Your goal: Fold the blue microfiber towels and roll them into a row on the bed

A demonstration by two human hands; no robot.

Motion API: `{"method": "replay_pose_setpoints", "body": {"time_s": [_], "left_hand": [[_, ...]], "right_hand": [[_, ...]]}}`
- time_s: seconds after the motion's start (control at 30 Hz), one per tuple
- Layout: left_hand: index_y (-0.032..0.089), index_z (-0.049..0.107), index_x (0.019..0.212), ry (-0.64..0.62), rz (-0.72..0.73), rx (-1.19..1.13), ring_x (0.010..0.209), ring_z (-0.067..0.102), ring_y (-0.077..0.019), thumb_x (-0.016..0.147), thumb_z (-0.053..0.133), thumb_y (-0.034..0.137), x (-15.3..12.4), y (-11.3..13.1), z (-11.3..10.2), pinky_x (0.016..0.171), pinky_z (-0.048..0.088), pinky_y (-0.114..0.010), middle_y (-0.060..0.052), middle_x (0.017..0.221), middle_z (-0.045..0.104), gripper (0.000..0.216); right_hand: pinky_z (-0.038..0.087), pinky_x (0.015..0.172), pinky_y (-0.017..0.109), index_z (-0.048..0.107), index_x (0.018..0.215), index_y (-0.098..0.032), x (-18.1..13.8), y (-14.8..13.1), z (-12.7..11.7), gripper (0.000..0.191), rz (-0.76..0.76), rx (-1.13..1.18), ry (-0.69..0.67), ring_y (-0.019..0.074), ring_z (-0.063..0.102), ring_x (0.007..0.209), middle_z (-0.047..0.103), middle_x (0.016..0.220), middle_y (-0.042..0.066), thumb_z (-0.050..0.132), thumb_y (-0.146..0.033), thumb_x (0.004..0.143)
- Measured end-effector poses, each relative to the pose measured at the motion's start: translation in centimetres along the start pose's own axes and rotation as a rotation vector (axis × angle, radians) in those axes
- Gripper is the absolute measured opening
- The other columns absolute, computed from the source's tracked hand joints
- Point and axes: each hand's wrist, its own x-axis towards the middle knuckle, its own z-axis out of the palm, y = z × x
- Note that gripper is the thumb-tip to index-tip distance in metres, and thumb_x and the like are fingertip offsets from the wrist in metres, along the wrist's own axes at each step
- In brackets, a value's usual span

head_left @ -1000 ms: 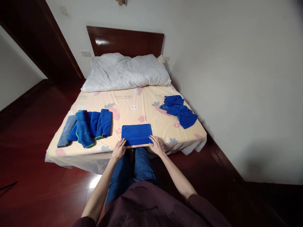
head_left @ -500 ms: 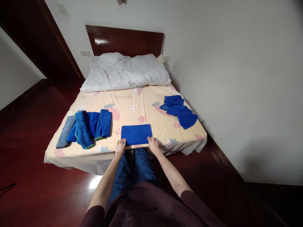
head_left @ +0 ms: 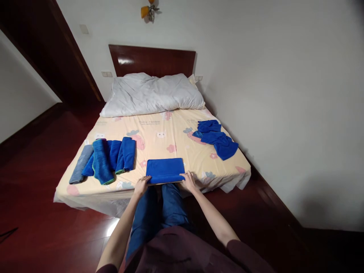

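Observation:
A folded blue towel (head_left: 165, 170) lies flat at the near edge of the bed (head_left: 153, 136). My left hand (head_left: 141, 185) pinches its near left corner, and my right hand (head_left: 189, 181) grips its near right corner. Both hands have their fingers closed on the cloth edge. I am standing at the foot of the bed, my legs just below the towel.
Several rolled towels (head_left: 106, 158), blue and one grey, lie in a row at the left of the bed. A loose heap of blue towels (head_left: 215, 137) is at the right. A white duvet (head_left: 152, 94) lies by the headboard. Red wooden floor surrounds the bed.
My hands have shifted from resting beside the towel to gripping its near corners. The view has tilted up slightly, so a wall lamp shows at the top.

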Motion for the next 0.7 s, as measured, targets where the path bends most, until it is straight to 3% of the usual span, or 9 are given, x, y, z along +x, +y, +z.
{"method": "replay_pose_setpoints", "body": {"time_s": [0.1, 0.17, 0.27, 0.37, 0.53, 0.6, 0.7], "left_hand": [[0.020, 0.070, 0.118, 0.123, -0.114, -0.259, 0.117, 0.062, -0.0254, 0.076, 0.050, 0.013, 0.0, -1.1, 0.0, 0.102, 0.050, -0.042, -0.010, 0.119, 0.070, 0.047], [0.020, 0.073, 0.108, 0.206, -0.180, -0.385, 0.110, 0.064, -0.0268, 0.079, 0.055, 0.026, 0.3, -1.5, 0.1, 0.095, 0.054, -0.042, -0.011, 0.113, 0.069, 0.035], [0.019, 0.074, 0.099, 0.265, -0.267, -0.482, 0.099, 0.065, -0.0261, 0.075, 0.063, 0.041, 0.6, -1.6, 0.3, 0.087, 0.057, -0.041, -0.011, 0.106, 0.064, 0.034], [0.020, 0.074, 0.097, 0.262, -0.327, -0.504, 0.091, 0.064, -0.0235, 0.070, 0.067, 0.045, 0.7, -1.5, 0.5, 0.084, 0.056, -0.040, -0.009, 0.104, 0.061, 0.037], [0.018, 0.068, 0.082, 0.269, -0.381, -0.486, 0.088, 0.062, -0.0231, 0.072, 0.064, 0.052, 0.8, -1.6, 0.8, 0.086, 0.054, -0.040, -0.007, 0.094, 0.060, 0.036], [0.019, 0.065, 0.078, 0.278, -0.400, -0.477, 0.087, 0.061, -0.0232, 0.074, 0.060, 0.058, 0.8, -1.6, 0.9, 0.087, 0.053, -0.040, -0.007, 0.091, 0.059, 0.040], [0.019, 0.064, 0.074, 0.275, -0.414, -0.474, 0.087, 0.061, -0.0233, 0.077, 0.055, 0.065, 0.8, -1.6, 0.9, 0.088, 0.052, -0.040, -0.008, 0.090, 0.060, 0.047]], "right_hand": [[0.046, 0.102, 0.041, 0.077, 0.103, -0.024, 0.0, 1.7, 0.3, 0.044, 0.076, 0.360, 0.106, 0.0242, 0.065, 0.105, 0.073, 0.107, 0.007, 0.058, -0.003, 0.068], [0.050, 0.099, 0.040, 0.077, 0.096, -0.023, 0.6, 2.6, 0.7, 0.039, 0.080, 0.474, 0.114, 0.0232, 0.067, 0.102, 0.074, 0.102, 0.006, 0.060, -0.006, 0.066], [0.053, 0.093, 0.038, 0.076, 0.095, -0.022, 1.5, 3.5, 1.2, 0.035, 0.100, 0.509, 0.113, 0.0223, 0.068, 0.097, 0.073, 0.099, 0.006, 0.064, -0.009, 0.064], [0.054, 0.090, 0.036, 0.075, 0.094, -0.021, 1.9, 4.0, 1.7, 0.033, 0.129, 0.540, 0.112, 0.0208, 0.067, 0.094, 0.071, 0.099, 0.006, 0.066, -0.013, 0.064], [0.054, 0.078, 0.030, 0.070, 0.080, -0.018, 1.6, 4.3, 2.0, 0.015, 0.189, 0.545, 0.116, 0.0179, 0.063, 0.082, 0.065, 0.092, 0.006, 0.069, -0.031, 0.073], [0.053, 0.075, 0.030, 0.064, 0.068, -0.019, 1.4, 4.4, 1.7, 0.027, 0.209, 0.521, 0.115, 0.0170, 0.059, 0.077, 0.061, 0.087, 0.005, 0.066, -0.044, 0.079], [0.050, 0.082, 0.033, 0.057, 0.058, -0.020, 1.2, 4.4, 1.4, 0.042, 0.223, 0.477, 0.109, 0.0185, 0.058, 0.080, 0.057, 0.086, 0.004, 0.060, -0.054, 0.084]]}}
